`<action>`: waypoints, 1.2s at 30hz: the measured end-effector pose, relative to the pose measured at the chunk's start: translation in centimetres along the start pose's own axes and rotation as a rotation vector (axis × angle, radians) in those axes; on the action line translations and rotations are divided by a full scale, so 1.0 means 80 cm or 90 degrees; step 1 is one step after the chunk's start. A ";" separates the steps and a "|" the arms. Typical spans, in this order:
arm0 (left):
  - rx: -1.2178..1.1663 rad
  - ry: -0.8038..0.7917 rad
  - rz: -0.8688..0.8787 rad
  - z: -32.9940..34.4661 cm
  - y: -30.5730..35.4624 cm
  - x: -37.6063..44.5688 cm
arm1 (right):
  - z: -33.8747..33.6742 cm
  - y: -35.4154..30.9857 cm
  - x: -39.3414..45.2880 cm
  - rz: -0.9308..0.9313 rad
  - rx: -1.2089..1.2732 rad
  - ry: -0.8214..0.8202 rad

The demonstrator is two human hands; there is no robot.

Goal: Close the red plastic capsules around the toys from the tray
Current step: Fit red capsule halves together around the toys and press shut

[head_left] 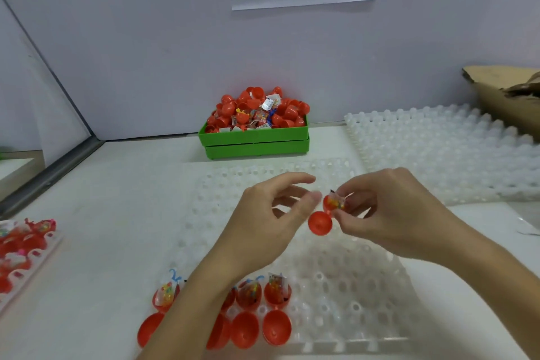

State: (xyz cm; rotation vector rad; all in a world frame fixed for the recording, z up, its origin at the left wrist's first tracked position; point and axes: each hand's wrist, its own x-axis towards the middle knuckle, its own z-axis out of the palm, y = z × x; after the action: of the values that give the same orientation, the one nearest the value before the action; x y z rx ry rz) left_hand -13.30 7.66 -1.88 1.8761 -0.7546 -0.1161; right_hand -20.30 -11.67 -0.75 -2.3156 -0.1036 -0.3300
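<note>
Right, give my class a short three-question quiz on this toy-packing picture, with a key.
1. True or false: the capsule in the hands is snapped shut.
2. Which hand grips it: A) left B) right?
3. What colour is the bin of capsules by the wall?

Key:
1. False; its lid hangs open.
2. B.
3. Green.
</note>
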 end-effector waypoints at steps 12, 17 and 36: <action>-0.013 0.019 0.039 0.003 0.003 -0.002 | 0.016 0.004 0.007 0.014 0.198 0.088; 0.002 -0.017 0.080 -0.003 0.009 -0.004 | 0.012 0.003 0.007 -0.004 0.185 0.092; 0.015 -0.004 0.116 -0.006 0.010 -0.005 | 0.023 0.003 0.003 -0.075 0.342 0.107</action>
State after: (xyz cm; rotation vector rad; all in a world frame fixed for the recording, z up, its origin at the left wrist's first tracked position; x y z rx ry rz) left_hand -13.75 8.07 -1.10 1.8204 -0.9306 0.0024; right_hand -19.61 -10.52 -2.08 -1.7472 -0.2174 -0.4887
